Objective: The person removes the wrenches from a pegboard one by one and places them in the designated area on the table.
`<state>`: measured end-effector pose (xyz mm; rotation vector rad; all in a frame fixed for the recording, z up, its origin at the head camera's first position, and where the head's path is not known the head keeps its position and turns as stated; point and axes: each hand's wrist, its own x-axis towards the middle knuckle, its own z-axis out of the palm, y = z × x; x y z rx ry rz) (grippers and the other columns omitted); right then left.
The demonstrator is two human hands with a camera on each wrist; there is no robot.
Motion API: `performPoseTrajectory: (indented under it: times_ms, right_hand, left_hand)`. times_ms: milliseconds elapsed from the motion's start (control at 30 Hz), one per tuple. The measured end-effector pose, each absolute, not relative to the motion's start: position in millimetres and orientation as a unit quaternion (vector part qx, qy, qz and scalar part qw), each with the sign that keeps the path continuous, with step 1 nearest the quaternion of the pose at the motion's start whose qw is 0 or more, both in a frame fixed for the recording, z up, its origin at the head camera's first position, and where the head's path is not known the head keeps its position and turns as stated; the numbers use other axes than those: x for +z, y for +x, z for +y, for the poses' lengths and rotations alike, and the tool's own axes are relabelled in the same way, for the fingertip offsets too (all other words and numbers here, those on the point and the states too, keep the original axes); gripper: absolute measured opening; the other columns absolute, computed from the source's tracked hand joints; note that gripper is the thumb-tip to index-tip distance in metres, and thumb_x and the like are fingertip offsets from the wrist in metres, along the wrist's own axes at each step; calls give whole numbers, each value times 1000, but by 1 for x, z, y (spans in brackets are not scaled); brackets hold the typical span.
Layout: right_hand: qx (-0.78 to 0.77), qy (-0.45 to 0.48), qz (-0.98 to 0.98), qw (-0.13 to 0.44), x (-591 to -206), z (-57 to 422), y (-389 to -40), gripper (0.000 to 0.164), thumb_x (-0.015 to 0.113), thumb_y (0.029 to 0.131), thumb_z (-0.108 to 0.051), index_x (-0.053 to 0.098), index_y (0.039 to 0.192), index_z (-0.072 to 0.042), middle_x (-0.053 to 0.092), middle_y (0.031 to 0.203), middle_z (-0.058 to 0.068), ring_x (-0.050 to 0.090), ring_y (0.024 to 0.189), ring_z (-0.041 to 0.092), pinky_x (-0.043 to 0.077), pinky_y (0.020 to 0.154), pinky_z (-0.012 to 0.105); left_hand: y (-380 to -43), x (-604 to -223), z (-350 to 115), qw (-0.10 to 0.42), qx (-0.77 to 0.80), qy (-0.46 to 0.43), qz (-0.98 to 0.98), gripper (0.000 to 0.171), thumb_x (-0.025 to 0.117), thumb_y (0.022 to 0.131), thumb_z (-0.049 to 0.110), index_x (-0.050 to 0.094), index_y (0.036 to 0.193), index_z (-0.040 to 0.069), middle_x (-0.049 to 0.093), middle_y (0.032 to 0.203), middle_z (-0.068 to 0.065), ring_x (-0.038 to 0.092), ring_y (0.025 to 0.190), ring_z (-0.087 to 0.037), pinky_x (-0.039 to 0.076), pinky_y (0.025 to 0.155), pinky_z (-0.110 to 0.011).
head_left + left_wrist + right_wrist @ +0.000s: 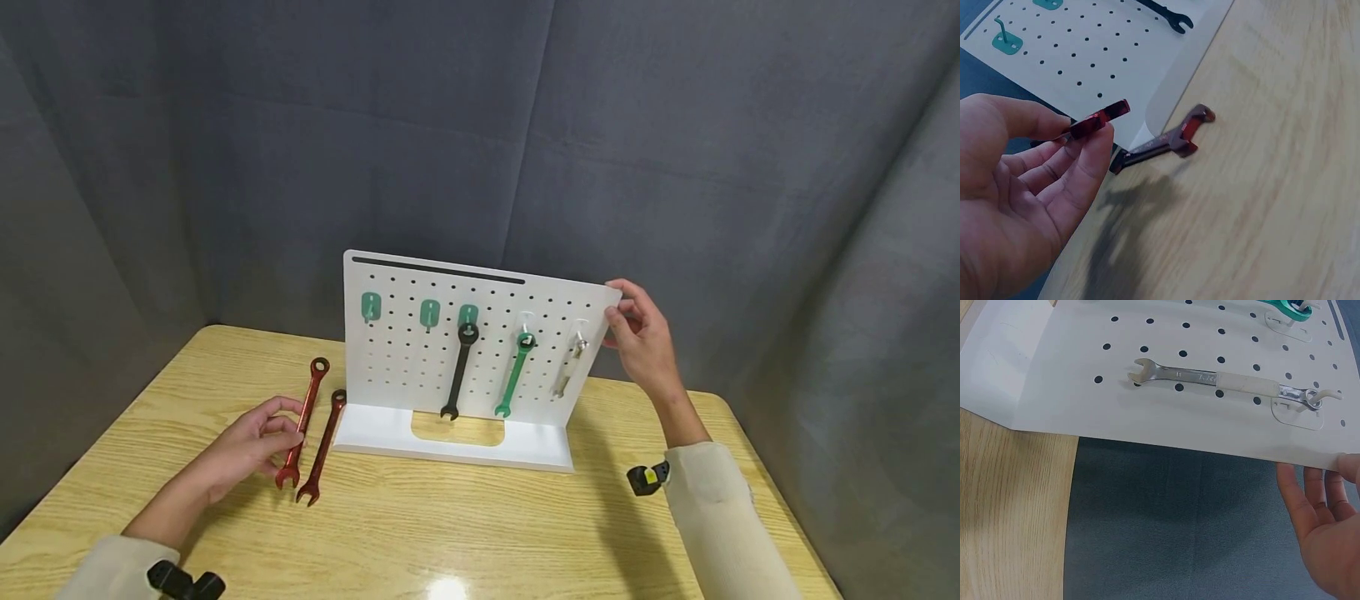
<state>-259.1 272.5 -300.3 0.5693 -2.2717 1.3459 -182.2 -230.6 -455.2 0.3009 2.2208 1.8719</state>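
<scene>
My left hand (251,446) pinches a red combination wrench (306,410) between thumb and fingers, ring end up and away from me. Just to its right lies a second, darker red wrench (324,450), beside the left end of the white pegboard (397,358). At the board's upper right edge, my right hand (643,342) grips the panel between thumb and fingers. Three wrenches hang on the board's hooks: a black wrench (460,375), a green wrench (514,375) and a silver wrench (1210,378) with a pale sleeve round its handle.
Two green hooks, a far-left hook (371,307) and a hook beside it (430,314), hold nothing. The pegboard's white base (375,429) stands on the wooden table (480,517). Grey curtains (450,125) surround the table's back and sides.
</scene>
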Motion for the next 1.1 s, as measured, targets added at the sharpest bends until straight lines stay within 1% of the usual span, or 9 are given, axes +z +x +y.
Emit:
performPoseTrajectory:
  times_ms: [67, 267, 433, 533, 633, 733, 900, 1000, 1100]
  right_hand:
    - [486, 208, -821, 218, -300, 273, -260, 39, 53, 104, 6, 49, 143, 2, 56, 109, 30, 64, 99, 33, 56, 74, 17]
    - [487, 205, -821, 217, -301, 277, -264, 39, 54, 104, 7, 50, 142, 3, 56, 108, 31, 62, 96, 38, 57, 73, 19]
    - [487, 202, -823, 211, -315, 289, -281, 40, 53, 106, 2, 50, 145, -2, 57, 111, 27, 63, 97, 30, 59, 75, 24]
    - [490, 202, -823, 205, -321, 292, -287, 40, 54, 106, -1, 51, 146, -6, 57, 112, 26, 63, 98, 29, 59, 74, 23]
    - [493, 204, -820, 208, -322, 292, -287, 40, 54, 106, 0, 51, 145, -5, 57, 111, 26, 63, 97, 29, 59, 73, 22]
    - [498, 205, -817, 205, -316, 286, -281, 39, 54, 105, 2, 51, 144, -2, 57, 110, 28, 63, 96, 30, 60, 74, 26]
    - [499, 205, -818, 202, -304, 278, -267, 38, 54, 105, 5, 50, 142, 2, 56, 108, 30, 63, 95, 31, 61, 76, 31]
    - [494, 202, -821, 202, -308, 282, -271, 38, 53, 105, 4, 51, 143, 0, 57, 109, 29, 63, 96, 30, 61, 77, 34]
    - [491, 196, -824, 202, -315, 288, -278, 39, 53, 106, 1, 51, 145, -3, 57, 110, 27, 63, 97, 29, 61, 78, 37]
  left_hand:
    - [-183, -457, -231, 113, 637, 98, 756, 43, 60, 103, 7, 39, 137, -6, 59, 93, -11, 61, 73, -18, 57, 59, -37]
    - [-185, -462, -231, 115, 630, 107, 761, 39, 59, 102, 4, 40, 134, -8, 58, 91, -11, 59, 69, -19, 56, 56, -38]
    - [-186, -467, -231, 134, 621, 99, 766, 38, 57, 100, 0, 40, 133, -10, 57, 89, -14, 61, 67, -23, 58, 54, -39]
    - [-185, -469, -232, 138, 608, 94, 776, 37, 56, 100, -1, 40, 132, -10, 56, 88, -15, 62, 67, -26, 58, 53, -41]
    - [-184, -469, -232, 131, 592, 91, 790, 34, 55, 101, 0, 41, 131, -9, 54, 89, -14, 60, 69, -25, 57, 52, -39]
    - [-184, -469, -232, 108, 563, 94, 814, 30, 56, 101, 1, 46, 127, -10, 55, 88, -12, 55, 70, -23, 52, 54, -34]
    - [-187, -469, -230, 104, 569, 83, 812, 28, 57, 101, -1, 48, 124, -13, 57, 88, -14, 57, 60, -22, 54, 52, -33]
    - [-189, -470, -228, 111, 584, 71, 801, 29, 56, 100, -3, 47, 125, -14, 58, 88, -16, 58, 53, -22, 56, 47, -37]
    - [-189, -470, -228, 104, 576, 70, 808, 30, 57, 100, -2, 48, 126, -14, 60, 89, -16, 59, 51, -24, 55, 47, -37]
